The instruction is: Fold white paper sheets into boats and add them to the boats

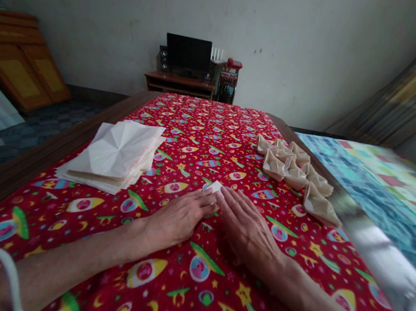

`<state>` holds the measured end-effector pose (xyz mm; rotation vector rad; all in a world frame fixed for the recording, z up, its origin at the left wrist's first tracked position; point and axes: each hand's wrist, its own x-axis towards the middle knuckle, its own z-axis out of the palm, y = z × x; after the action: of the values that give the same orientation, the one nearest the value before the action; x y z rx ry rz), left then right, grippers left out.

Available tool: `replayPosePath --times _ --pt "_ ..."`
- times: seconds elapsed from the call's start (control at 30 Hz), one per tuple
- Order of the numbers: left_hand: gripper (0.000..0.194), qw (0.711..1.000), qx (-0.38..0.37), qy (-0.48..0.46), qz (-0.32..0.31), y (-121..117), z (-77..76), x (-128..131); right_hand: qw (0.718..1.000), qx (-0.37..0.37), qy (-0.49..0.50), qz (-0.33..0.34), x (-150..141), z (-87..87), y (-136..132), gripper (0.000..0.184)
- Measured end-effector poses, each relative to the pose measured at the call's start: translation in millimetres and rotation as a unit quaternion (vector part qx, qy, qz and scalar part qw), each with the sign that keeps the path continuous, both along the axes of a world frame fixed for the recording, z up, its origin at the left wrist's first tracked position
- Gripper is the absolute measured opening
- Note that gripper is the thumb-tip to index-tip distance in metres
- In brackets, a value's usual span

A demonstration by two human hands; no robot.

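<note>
A small piece of folded white paper (216, 186) lies at the middle of the cloth, mostly hidden under my fingers; only its top point shows. My left hand (187, 212) has bent fingers closed on the paper's left side. On the other side my right hand (246, 228) presses the paper, its fingers fairly straight and close together, its thumb hidden. Left of my hands is a stack of creased white paper sheets (117, 153), the top one showing folds that spread from its centre. Several folded paper pieces (293, 171) sit to the right, in rows.
A red patterned cloth (184, 291) covers the table, whose dark wooden edge (84, 150) shows at the left. A white cable (9, 268) crosses near my left forearm. Beyond stands a desk (180, 82) with a monitor (189, 54). A bed (394, 194) is at the right.
</note>
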<state>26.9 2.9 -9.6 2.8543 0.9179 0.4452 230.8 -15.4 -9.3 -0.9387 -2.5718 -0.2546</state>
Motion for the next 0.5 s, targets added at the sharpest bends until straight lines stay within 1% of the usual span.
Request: replayPosePath --times 0.1,0.17,0.2,0.37,0.5 --pt "0.051 1.000 -0.006 -0.001 0.008 -1 1.1 0 0.998 -0.069 0.011 -0.007 -2 -5.7 -12 0.057" --pt "0.053 1.000 -0.003 0.009 0.015 -1 0.7 -1 0.994 -0.104 0.004 -0.017 1 -7.4 -15 0.067" --pt "0.054 1.000 -0.001 0.018 0.016 -1 0.4 -3 0.993 -0.115 -0.003 -0.016 3 -7.6 -15 0.069" --pt "0.066 0.998 0.011 0.059 0.019 -3 1.6 -15 0.990 -0.130 -0.042 -0.022 18 -7.5 -16 0.067" --pt "0.067 0.996 0.021 0.079 0.034 -7 4.5 -25 0.991 -0.123 -0.048 -0.034 26 -10.5 -17 0.064"
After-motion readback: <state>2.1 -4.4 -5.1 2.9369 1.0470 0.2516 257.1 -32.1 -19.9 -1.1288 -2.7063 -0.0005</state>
